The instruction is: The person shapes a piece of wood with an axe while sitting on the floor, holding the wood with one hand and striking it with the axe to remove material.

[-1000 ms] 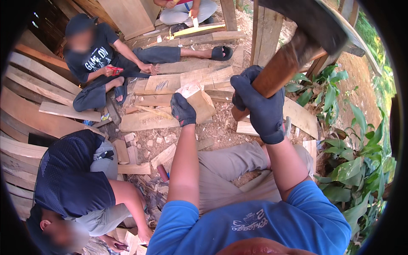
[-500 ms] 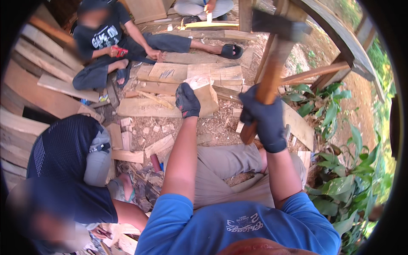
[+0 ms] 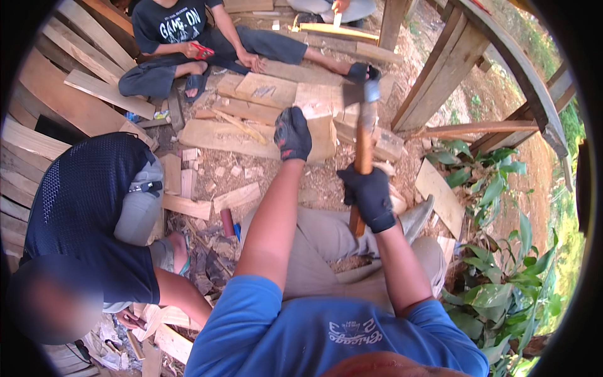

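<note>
Both my hands wear dark gloves. My right hand [image 3: 370, 196] grips the wooden handle of a hatchet [image 3: 362, 135], whose metal head sits low over a pale wood block [image 3: 321, 125]. On the near edge of that upright block rests my left hand [image 3: 292, 134], fingers curled, steadying it. The block stands on the chip-strewn ground between my knees.
A person in a dark mesh shirt [image 3: 88, 201] crouches close at my left. Another person in a black shirt [image 3: 182, 38] sits at the back among planks [image 3: 94, 88]. A wooden post and rail [image 3: 452, 69] rise at right, green plants [image 3: 502, 276] beside them.
The hatchet has swung down from high at the upper right to just over the block. My left hand stayed on the block.
</note>
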Demonstrator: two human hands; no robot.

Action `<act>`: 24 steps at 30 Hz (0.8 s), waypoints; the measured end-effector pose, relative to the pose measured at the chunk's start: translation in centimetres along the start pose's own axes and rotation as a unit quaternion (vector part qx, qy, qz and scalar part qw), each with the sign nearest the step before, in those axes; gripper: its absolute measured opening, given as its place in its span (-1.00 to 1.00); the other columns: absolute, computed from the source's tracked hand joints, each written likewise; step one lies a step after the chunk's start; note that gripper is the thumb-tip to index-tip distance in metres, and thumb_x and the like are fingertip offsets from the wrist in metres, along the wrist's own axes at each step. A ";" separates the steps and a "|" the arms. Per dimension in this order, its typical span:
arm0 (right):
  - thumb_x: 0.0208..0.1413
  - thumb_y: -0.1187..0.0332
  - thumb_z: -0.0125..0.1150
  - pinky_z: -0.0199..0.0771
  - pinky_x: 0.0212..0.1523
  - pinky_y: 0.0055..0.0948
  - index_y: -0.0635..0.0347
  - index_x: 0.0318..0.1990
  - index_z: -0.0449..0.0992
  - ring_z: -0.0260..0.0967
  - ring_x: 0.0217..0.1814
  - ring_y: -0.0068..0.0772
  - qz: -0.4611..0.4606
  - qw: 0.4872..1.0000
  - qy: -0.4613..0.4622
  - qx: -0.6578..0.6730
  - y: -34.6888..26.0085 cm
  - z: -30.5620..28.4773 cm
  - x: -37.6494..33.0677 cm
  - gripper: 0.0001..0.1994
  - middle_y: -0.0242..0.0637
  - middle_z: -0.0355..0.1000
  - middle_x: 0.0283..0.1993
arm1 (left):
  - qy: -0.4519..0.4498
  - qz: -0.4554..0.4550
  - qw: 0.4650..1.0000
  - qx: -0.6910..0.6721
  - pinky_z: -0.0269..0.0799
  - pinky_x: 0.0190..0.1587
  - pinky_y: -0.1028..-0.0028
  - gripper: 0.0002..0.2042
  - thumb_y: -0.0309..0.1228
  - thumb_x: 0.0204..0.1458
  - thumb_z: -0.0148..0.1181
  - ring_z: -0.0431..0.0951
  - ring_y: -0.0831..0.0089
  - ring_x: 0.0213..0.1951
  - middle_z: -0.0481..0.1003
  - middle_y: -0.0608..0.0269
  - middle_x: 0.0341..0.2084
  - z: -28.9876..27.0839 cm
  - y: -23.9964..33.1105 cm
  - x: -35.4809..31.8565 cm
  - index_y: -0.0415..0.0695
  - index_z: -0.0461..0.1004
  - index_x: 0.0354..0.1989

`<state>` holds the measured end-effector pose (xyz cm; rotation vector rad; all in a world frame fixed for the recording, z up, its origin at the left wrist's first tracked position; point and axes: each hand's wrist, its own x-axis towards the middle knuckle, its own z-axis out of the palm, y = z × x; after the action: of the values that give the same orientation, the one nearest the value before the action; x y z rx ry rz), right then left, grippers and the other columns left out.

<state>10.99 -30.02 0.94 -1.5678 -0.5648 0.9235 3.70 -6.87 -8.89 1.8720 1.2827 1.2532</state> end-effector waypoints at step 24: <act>0.12 0.51 0.45 0.40 -0.49 -0.45 0.27 -0.25 0.53 0.37 -0.56 -0.53 -0.216 0.972 0.039 0.083 -8.0 -2.3 -4.4 -0.84 -0.37 0.43 -0.51 | 0.060 0.086 0.994 0.039 0.39 -0.04 -0.11 -0.52 -0.12 0.45 -0.21 0.53 -0.32 -0.09 0.57 -0.22 -0.26 1.6 -1.1 -0.3 -0.25 0.51 -0.30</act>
<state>11.41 -33.06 9.85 -1.2566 -0.7184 0.5604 4.68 -6.63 -10.62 2.0255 1.2692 1.4419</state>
